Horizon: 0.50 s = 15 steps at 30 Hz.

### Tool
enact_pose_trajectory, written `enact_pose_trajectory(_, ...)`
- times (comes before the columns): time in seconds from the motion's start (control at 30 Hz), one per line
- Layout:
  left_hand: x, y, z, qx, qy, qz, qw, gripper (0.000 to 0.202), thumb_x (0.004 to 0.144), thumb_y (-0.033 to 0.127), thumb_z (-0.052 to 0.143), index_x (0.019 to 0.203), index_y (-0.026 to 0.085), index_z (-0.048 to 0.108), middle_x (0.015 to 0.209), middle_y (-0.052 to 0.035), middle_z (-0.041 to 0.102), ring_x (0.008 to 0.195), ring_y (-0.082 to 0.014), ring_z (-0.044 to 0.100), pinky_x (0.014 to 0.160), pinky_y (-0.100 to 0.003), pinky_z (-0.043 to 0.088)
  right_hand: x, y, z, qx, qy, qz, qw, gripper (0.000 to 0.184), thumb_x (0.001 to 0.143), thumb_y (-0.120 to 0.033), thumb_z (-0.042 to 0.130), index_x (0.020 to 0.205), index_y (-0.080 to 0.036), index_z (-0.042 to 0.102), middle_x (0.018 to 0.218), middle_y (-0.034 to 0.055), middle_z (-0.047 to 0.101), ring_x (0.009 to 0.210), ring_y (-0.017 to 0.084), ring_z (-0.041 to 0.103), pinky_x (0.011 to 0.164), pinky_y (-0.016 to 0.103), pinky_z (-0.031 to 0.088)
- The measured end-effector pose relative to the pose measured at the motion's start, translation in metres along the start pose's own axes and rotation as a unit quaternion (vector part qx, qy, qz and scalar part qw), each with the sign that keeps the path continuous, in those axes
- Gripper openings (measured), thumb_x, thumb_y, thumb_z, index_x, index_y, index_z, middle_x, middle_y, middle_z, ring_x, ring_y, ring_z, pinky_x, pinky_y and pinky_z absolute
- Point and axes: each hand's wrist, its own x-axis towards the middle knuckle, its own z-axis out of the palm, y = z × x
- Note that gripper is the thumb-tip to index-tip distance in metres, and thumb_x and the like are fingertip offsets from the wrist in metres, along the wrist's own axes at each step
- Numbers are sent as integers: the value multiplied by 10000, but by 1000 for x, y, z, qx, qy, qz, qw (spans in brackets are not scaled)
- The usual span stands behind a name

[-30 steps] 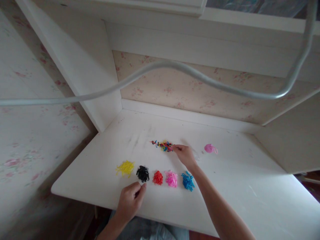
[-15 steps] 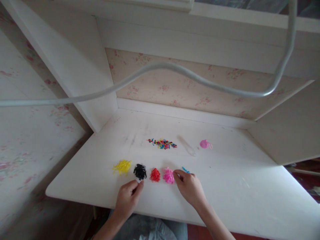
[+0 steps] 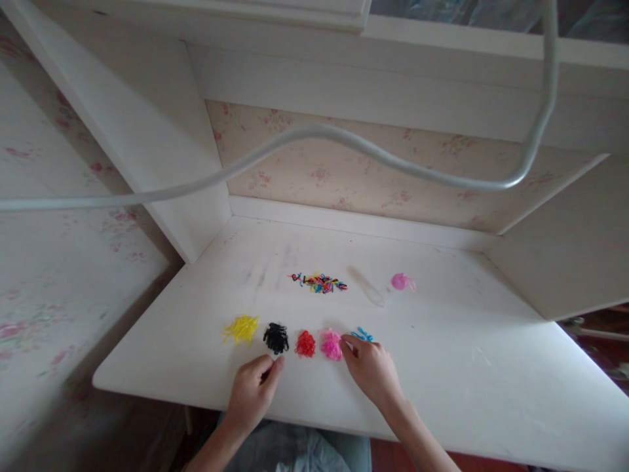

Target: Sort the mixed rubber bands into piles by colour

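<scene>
A person is looking down at a white counter [image 3: 442, 367]. Five small piles of tiny bands are lying in a left-to-right row near its front edge: yellow pile [image 3: 240, 328], black pile [image 3: 276, 337], red pile [image 3: 305, 343], pink pile [image 3: 330, 345], blue pile [image 3: 362, 335]. The right hand [image 3: 371, 368], fingertips drawn together, is touching the pink pile's right edge and partly covering the blue pile. The left hand [image 3: 255, 388] is curling loosely, thumb against forefinger, just in front of the black pile. Whether either is pinching a band is impossible to tell. Farther back, a mixed-colour heap [image 3: 319, 283] is stretching left to right, nearer the right hand.
</scene>
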Motion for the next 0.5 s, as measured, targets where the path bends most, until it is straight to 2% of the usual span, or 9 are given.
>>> enact_pose_trajectory(0.13,-2,-1,2,12,6,18,1000,405,855,344,459,525,181,292,482,61,287,463,-62,332,478,-191,262,2,5,-2,4,12,7,1000,305,896,-388,373,906,-351,675,687,-19,677,656,142,633,550,200,322)
enact_pose_trajectory(0.23,-3,-2,3,19,8,24,999,398,856,337,462,526,180,304,484,60,298,463,-63,339,484,-193,265,14,8,-7,-5,8,16,1000,334,898,-424,353,971,-345,669,746,6,691,682,155,638,555,209,337)
enact_pose_trajectory(0.4,-4,-3,3,30,13,35,999,395,858,324,458,522,181,307,482,60,301,462,-64,339,486,-195,266,58,9,-13,-61,-7,67,996,379,888,-443,345,1120,-321,619,900,55,691,804,189,638,634,249,398)
enact_pose_trajectory(0.5,-4,-4,3,41,18,46,998,393,862,316,454,525,180,306,489,59,304,464,-61,344,493,-194,270,83,8,-12,-73,-7,74,995,387,887,-424,350,1137,-296,616,966,84,681,866,210,630,685,279,421)
